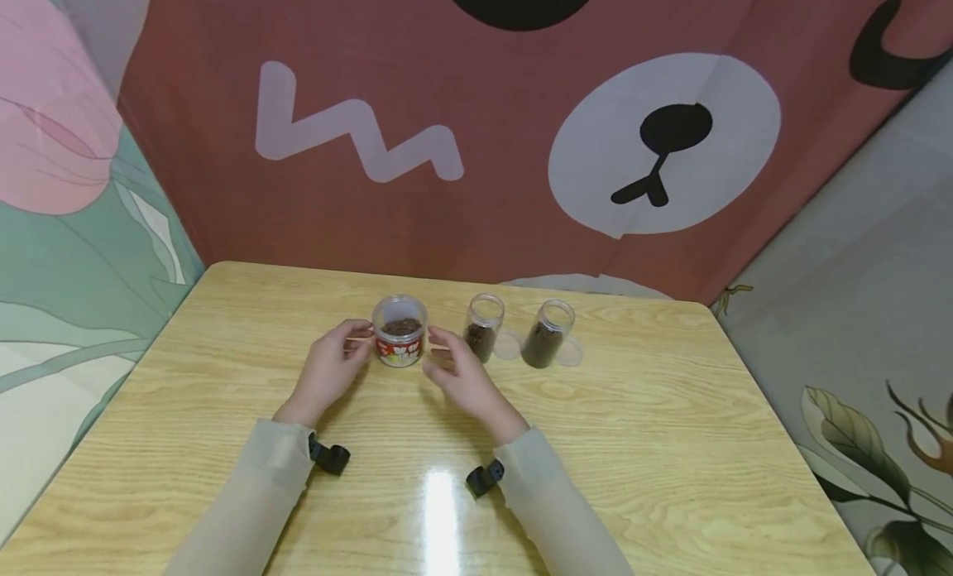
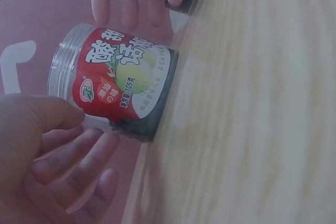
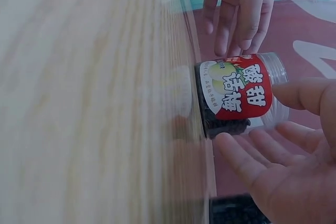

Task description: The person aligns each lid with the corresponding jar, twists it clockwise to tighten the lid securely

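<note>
A wide clear jar [image 1: 399, 351] with a red label stands upright and uncapped on the table, dark pieces inside. The left hand [image 1: 332, 365] is at its left side, fingers loosely bent; the right hand [image 1: 467, 379] is at its right side, fingers apart. Neither hand grips the jar. In the left wrist view the jar [image 2: 123, 74] shows its label beside the left hand [image 2: 58, 156]. The right wrist view has the jar [image 3: 236, 90] close to the right hand's [image 3: 294, 156] spread fingers; whether any fingertip touches it, I cannot tell.
Two narrower uncapped jars, one [image 1: 480, 336] near the right hand and one [image 1: 543, 343] farther right, hold dark contents. A round clear lid [image 1: 508, 345] and another lid [image 1: 570, 352] lie beside them. The wooden table [image 1: 633, 460] meets a patterned cloth [image 1: 506, 220] at its back edge.
</note>
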`<state>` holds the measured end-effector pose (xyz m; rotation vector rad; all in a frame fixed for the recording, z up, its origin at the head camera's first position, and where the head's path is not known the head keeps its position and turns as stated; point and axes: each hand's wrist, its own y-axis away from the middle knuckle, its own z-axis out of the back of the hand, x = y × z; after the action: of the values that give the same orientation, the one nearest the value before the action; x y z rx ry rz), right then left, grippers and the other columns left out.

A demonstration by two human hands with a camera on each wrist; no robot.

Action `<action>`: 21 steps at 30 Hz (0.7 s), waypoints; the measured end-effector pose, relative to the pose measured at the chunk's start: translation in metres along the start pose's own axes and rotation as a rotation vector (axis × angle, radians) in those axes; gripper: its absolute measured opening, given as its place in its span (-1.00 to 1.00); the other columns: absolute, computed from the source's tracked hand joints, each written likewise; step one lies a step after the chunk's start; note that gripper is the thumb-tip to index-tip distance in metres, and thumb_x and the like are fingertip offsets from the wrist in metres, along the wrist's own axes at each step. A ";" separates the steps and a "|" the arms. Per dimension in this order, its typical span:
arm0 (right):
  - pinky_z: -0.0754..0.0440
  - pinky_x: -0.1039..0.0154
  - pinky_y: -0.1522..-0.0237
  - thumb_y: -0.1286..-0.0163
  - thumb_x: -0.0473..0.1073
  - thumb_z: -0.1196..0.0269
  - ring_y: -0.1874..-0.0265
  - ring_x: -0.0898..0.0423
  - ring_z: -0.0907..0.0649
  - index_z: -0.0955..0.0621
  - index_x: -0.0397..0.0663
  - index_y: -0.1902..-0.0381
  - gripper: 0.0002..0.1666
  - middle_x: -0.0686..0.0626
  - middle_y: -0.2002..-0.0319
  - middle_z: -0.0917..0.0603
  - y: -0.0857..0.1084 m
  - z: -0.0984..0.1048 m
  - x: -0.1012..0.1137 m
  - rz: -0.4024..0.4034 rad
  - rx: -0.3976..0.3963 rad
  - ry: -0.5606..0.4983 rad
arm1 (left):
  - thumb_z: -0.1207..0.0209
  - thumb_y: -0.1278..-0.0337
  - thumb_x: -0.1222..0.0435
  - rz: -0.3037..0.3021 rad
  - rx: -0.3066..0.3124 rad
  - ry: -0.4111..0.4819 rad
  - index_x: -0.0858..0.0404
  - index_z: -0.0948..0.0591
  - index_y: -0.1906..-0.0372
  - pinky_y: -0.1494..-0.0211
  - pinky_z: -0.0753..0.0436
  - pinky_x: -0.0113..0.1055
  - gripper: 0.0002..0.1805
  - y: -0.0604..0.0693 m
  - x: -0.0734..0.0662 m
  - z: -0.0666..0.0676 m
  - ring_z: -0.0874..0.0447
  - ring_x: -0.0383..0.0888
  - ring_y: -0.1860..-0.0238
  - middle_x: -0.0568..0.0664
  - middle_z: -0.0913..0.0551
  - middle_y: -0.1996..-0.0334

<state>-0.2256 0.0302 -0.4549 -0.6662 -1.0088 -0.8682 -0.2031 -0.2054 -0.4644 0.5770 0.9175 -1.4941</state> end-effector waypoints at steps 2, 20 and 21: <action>-0.56 -0.10 -0.28 -0.53 -0.31 -0.18 -0.33 -0.27 -0.46 -0.25 -0.20 -0.52 -0.32 -0.28 -0.42 -0.36 0.003 0.002 0.001 0.004 -0.004 0.014 | -0.13 -0.44 0.39 -0.014 -0.009 -0.002 0.42 -0.55 -0.22 -0.10 -0.69 0.05 -0.66 0.000 -0.001 0.001 -0.70 0.18 -0.03 0.29 -0.67 -0.08; -0.68 0.06 -0.12 -0.49 -0.35 -0.19 -0.11 -0.11 -0.62 -0.59 -0.21 -0.18 -0.66 -0.17 -0.13 -0.57 0.022 0.026 -0.003 0.057 -0.033 0.152 | -0.07 -0.47 0.40 -0.056 -0.079 -0.024 0.39 -0.58 -0.17 -0.06 -0.69 0.05 -0.71 0.000 -0.003 0.007 -0.68 0.16 -0.01 0.27 -0.67 -0.07; -0.69 0.07 -0.11 -0.50 -0.34 -0.19 -0.11 -0.10 -0.62 -0.60 -0.21 -0.17 -0.68 -0.16 -0.11 -0.57 0.023 0.027 -0.003 0.059 -0.031 0.159 | -0.08 -0.47 0.40 -0.058 -0.083 -0.028 0.39 -0.58 -0.17 -0.05 -0.69 0.05 -0.71 0.000 -0.004 0.006 -0.68 0.16 -0.02 0.27 -0.66 -0.08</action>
<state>-0.2184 0.0649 -0.4491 -0.6396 -0.8304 -0.8720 -0.2014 -0.2084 -0.4580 0.4718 0.9766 -1.5051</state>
